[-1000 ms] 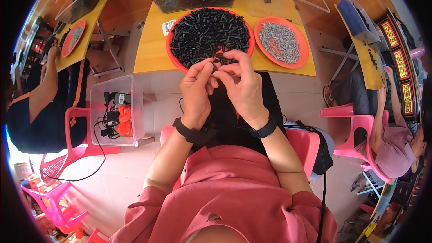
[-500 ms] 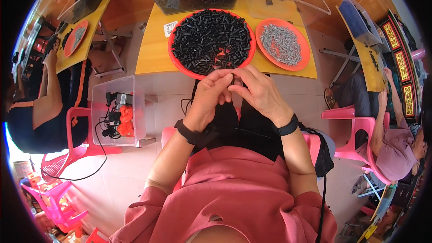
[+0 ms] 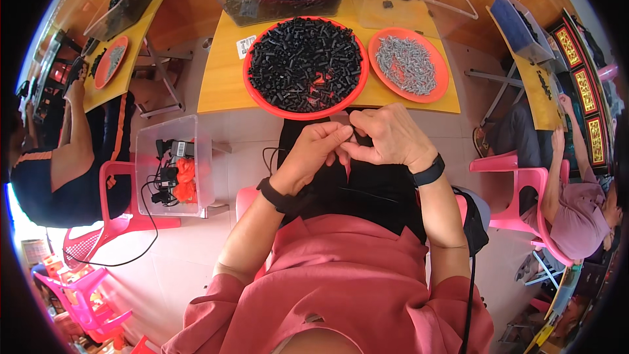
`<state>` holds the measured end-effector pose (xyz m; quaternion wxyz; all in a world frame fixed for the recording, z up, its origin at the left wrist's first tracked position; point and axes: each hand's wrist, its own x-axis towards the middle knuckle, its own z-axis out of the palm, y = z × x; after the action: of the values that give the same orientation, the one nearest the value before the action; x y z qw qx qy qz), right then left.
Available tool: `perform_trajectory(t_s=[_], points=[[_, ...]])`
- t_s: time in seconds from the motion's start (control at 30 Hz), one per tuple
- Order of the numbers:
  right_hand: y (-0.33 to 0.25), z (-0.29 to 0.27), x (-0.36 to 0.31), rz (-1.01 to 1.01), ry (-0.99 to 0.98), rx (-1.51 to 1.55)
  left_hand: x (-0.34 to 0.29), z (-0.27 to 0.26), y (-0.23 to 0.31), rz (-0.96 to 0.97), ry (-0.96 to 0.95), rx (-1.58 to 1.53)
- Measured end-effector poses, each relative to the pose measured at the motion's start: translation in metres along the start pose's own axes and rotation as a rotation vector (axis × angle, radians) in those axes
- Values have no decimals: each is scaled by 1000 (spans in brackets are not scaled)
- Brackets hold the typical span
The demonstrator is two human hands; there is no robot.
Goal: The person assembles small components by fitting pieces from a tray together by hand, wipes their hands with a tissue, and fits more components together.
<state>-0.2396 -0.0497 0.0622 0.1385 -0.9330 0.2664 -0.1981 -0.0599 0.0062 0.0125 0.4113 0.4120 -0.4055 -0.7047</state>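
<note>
Both hands are closed together just off the table's near edge, over my lap. Between the fingertips of my left hand (image 3: 314,151) and my right hand (image 3: 394,136) is a small black piece, mostly hidden by the fingers. Beyond them a red round basin (image 3: 246,78) holds many short black plastic pieces (image 3: 304,59); some red bottom shows through near its front. To its right, an orange plate (image 3: 440,73) carries a heap of small silver screws (image 3: 406,64).
Clear plastic bins (image 3: 278,5) of black pieces stand at the back of the yellow table (image 3: 219,85). Left on the floor side, a clear box (image 3: 202,183) holds black adapters and an orange bag. People sit at tables on both sides; a cable trails at left.
My hands have drawn slightly back from the basin, and my right hand has turned and shifted a little to the right. The fingers stay pinched together.
</note>
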Motion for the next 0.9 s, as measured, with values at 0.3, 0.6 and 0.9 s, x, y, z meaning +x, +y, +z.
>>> perform_trajectory(t_s=[0.3,0.6,0.9], points=[[6,12,0,-1,49,76,1,-3,-1,50,1,-50],[7,21,0,-26,201,131,3,-1,-4,125,43,-55],[8,-11,7,202,-97,568,6,-10,-5,28,256,-97]])
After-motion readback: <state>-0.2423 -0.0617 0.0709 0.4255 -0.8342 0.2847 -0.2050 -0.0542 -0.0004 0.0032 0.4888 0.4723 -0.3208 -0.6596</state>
